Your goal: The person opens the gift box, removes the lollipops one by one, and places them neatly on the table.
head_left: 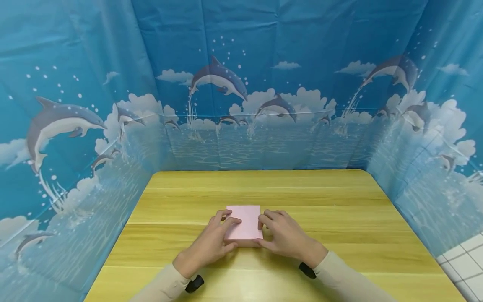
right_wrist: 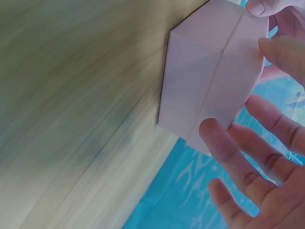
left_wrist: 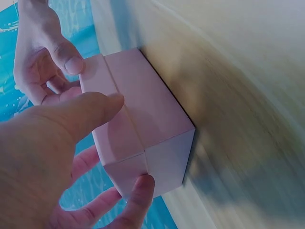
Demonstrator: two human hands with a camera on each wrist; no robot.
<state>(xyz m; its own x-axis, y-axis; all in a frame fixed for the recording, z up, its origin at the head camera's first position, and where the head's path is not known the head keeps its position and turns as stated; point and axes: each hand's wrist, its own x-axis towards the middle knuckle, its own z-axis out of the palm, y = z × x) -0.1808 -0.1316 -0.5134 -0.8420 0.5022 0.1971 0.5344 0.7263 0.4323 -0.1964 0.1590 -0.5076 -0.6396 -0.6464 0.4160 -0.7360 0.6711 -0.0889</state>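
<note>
A pink lidded box (head_left: 245, 224) sits on the table between my two hands. Its lid (left_wrist: 114, 143) is on, with a thin seam running round the sides in both wrist views. From the left, my left hand (head_left: 212, 240) holds the box, thumb at the front face and one finger over the top. On the opposite side, my right hand (head_left: 284, 235) grips the lid, its thumb near the front corner and fingertips (right_wrist: 209, 126) on the side. The inside of the box is hidden.
The yellow wood-grain table (head_left: 324, 197) has rounded far corners. Blue curtains (head_left: 241, 142) printed with dolphins enclose its back and both sides. White floor tiles (head_left: 468, 260) show at the lower right. A dark band (head_left: 194, 284) circles each wrist.
</note>
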